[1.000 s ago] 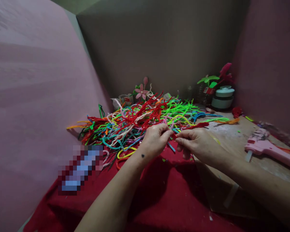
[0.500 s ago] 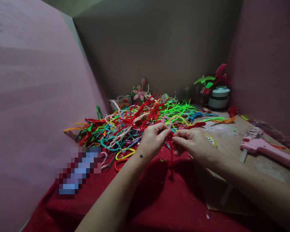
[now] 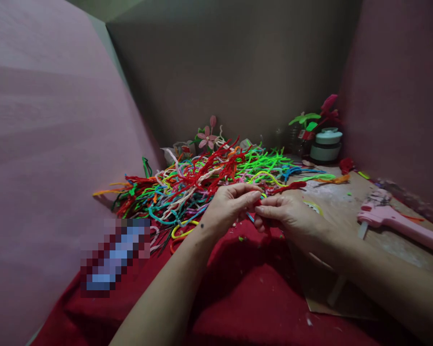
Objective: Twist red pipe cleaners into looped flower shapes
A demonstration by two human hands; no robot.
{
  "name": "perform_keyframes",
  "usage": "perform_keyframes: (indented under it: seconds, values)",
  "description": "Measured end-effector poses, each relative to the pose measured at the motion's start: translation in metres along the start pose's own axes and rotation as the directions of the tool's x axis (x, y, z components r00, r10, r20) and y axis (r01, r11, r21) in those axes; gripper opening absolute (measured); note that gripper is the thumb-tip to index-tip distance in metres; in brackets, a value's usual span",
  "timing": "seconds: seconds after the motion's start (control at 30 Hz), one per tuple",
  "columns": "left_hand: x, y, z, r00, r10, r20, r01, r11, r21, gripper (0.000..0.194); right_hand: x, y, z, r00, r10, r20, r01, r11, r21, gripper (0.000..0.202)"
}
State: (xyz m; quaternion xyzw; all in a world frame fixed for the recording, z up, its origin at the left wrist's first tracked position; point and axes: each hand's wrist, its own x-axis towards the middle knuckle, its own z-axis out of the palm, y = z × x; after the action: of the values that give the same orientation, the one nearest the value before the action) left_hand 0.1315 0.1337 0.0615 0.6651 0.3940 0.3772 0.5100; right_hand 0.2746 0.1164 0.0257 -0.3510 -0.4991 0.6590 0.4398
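Both hands meet above the red cloth, pinching a red pipe cleaner (image 3: 257,204) between them. My left hand (image 3: 234,202) has thumb and forefinger closed on it from the left. From the right, the thumb and fingers of my right hand (image 3: 285,211) grip the same fuzzy piece, their tips nearly touching the left ones. Most of the pipe cleaner is hidden by the fingers, and its lower end blends into the red cloth. Just behind the hands lies a large tangled heap of coloured pipe cleaners (image 3: 202,178).
A pink glue gun (image 3: 393,218) with a clear glue stick rests on a wooden board (image 3: 400,247) at the right. Toward the back stand a lidded pale jar (image 3: 325,145) and a pink pipe-cleaner flower (image 3: 206,138). A blurred patch (image 3: 119,254) covers something on the red cloth (image 3: 238,307).
My fingers have come closer together around the red pipe cleaner. Its dangling end, plainly visible below the hands before, is now mostly hidden.
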Motion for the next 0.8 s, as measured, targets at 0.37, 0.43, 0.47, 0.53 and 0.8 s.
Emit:
perform_keyframes:
  seconds: [0.37, 0.43, 0.47, 0.53, 0.8]
  values:
    - [0.006, -0.017, 0.009, 0.962, 0.097, -0.256, -0.076, 0.993, 0.091, 0.026, -0.002, 0.015, 0.009, 0.984, -0.147, -0.101, 0.108, 0.942, -0.317, 0.026]
    - [0.006, -0.016, 0.010, 0.967, 0.047, -0.249, -0.040, 0.999, 0.035, 0.026, -0.002, 0.017, 0.010, 0.986, -0.131, -0.102, 0.099, 0.957, -0.274, 0.025]
    - [0.006, -0.015, 0.010, 0.969, 0.012, -0.245, -0.014, 1.000, -0.005, 0.026, -0.002, 0.017, 0.011, 0.989, -0.112, -0.097, 0.087, 0.968, -0.235, 0.025]
    - [0.006, -0.012, 0.011, 0.968, -0.032, -0.247, 0.019, 0.998, -0.056, 0.026, -0.001, 0.018, 0.014, 0.991, -0.095, -0.095, 0.077, 0.981, -0.179, 0.025]
    - [0.006, -0.011, 0.004, 0.973, 0.015, -0.229, -0.002, 0.998, 0.056, 0.029, -0.004, 0.009, 0.014, 0.992, -0.123, -0.041, 0.109, 0.962, -0.249, 0.017]
